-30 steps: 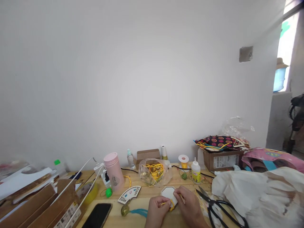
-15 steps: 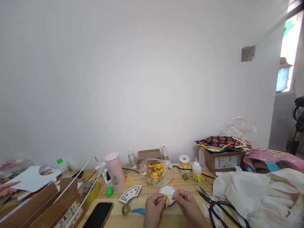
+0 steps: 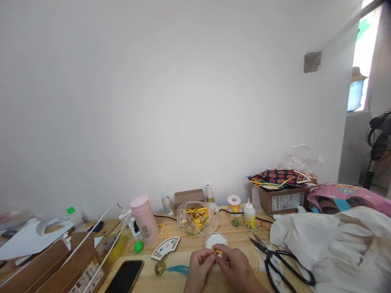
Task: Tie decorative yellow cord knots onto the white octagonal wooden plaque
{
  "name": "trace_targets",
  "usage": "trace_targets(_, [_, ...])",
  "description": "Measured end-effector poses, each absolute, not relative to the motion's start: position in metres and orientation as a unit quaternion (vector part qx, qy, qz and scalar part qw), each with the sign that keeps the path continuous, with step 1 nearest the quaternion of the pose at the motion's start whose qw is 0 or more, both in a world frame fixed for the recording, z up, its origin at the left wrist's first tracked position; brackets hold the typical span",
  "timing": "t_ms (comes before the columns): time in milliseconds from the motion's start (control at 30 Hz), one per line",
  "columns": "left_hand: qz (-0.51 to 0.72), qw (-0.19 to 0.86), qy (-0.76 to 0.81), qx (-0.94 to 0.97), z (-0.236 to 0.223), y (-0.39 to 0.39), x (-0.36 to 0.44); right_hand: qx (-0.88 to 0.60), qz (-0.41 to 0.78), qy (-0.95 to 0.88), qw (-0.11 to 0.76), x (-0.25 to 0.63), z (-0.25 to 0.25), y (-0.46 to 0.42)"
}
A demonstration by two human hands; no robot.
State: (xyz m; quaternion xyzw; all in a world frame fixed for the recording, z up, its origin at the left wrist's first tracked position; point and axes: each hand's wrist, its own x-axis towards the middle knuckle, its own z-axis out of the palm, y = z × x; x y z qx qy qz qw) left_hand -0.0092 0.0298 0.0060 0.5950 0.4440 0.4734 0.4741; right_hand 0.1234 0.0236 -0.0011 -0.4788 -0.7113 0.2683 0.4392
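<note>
The left hand (image 3: 198,268) and right hand (image 3: 234,269) both grip a thin yellow cord (image 3: 217,252) between their fingertips, just in front of a white octagonal board (image 3: 216,240) on the wooden counter (image 3: 171,283). Black-handled steel scissors (image 3: 275,260) lie right of the board; a clear plastic bag (image 3: 195,217) of yellow cord sits behind it.

The thin yellow cord (image 3: 217,252) vanishes between the left hand (image 3: 198,268) and the right hand (image 3: 235,268) — how it loops there cannot be told — and they hide the lower edge of the white octagonal board (image 3: 216,240). The black rectangular smartphone (image 3: 124,276) and black-handled steel scissors (image 3: 275,264) run off the bottom edge; the label on the white plastic glue bottle (image 3: 249,217) is too small to read
</note>
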Motion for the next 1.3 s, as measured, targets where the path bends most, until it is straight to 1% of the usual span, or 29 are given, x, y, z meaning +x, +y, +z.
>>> trace_targets(100, [0.459, 0.471, 0.444, 0.609, 0.008, 0.029, -0.006, -0.487, 0.204, -0.736, 0.424, 0.127, 0.0, 0.022])
trace_targets(433, [0.481, 0.441, 0.458, 0.604, 0.005, 0.03, -0.006, -0.521, 0.11, -0.756, 0.381, 0.131, 0.011, 0.024])
trace_targets(767, [0.52, 0.445, 0.461, 0.565, 0.005, 0.034, -0.009, -0.517, 0.086, -0.765, 0.373, 0.13, 0.007, 0.025])
trace_targets(933, [0.537, 0.453, 0.461, 0.541, 0.004, 0.034, -0.01, -0.521, 0.095, -0.764, 0.369, 0.129, 0.008, 0.024])
trace_targets(1067, [0.551, 0.48, 0.434, 0.527, 0.004, 0.032, -0.01, -0.52, 0.124, -0.757, 0.376, 0.128, 0.01, 0.021])
trace_targets(1200, [0.527, 0.519, 0.399, 0.542, 0.004, 0.03, -0.009, -0.501, 0.188, -0.747, 0.395, 0.127, 0.011, 0.02])
trace_targets(1300, [0.504, 0.529, 0.396, 0.556, 0.004, 0.029, -0.007, -0.481, 0.251, -0.724, 0.426, 0.125, 0.006, 0.024])
